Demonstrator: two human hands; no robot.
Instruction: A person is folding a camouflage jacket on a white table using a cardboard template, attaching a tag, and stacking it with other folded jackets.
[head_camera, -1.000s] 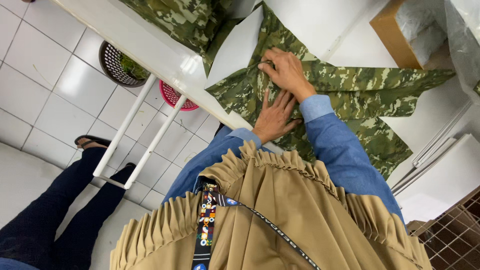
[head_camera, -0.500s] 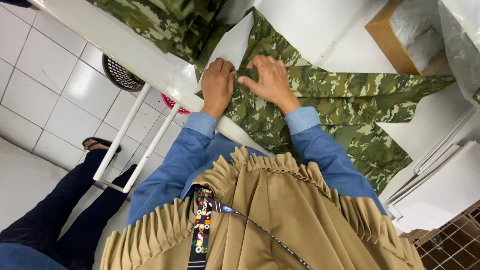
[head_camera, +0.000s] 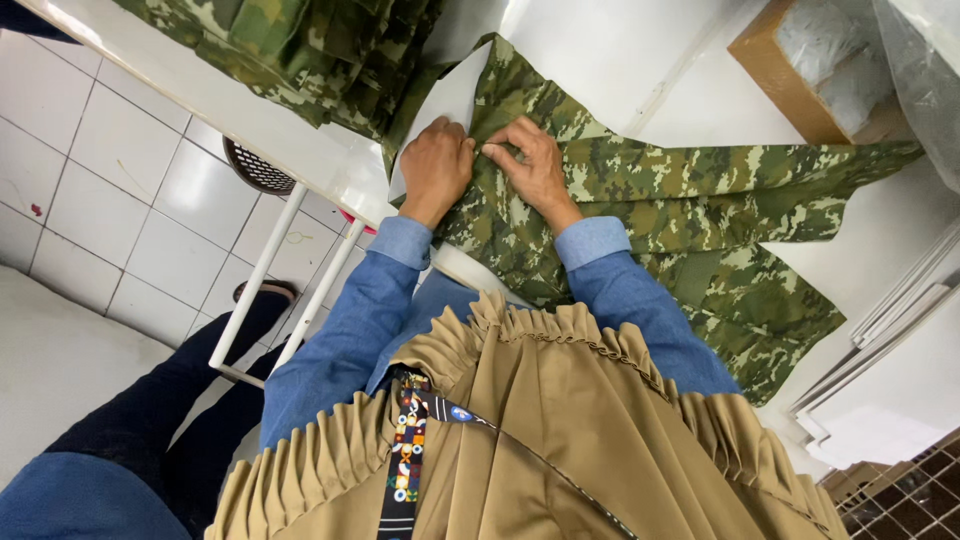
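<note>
left hand (head_camera: 436, 165) pinches camo cloth (head_camera: 640, 200) edge | right hand (head_camera: 530, 160) pinches it too | risk: cloth overhangs table (head_camera: 230, 100), may slide off

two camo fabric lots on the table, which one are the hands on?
The spread-out camouflage garment at the table's middle: left hand and right hand press on its edge. The camouflage pile at the table's far-left corner lies bunched and untouched.

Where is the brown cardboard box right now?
In the head view, the cardboard box sits at the top right on the white table, just beyond the spread camouflage garment and beside clear plastic wrap at the right edge.
</note>
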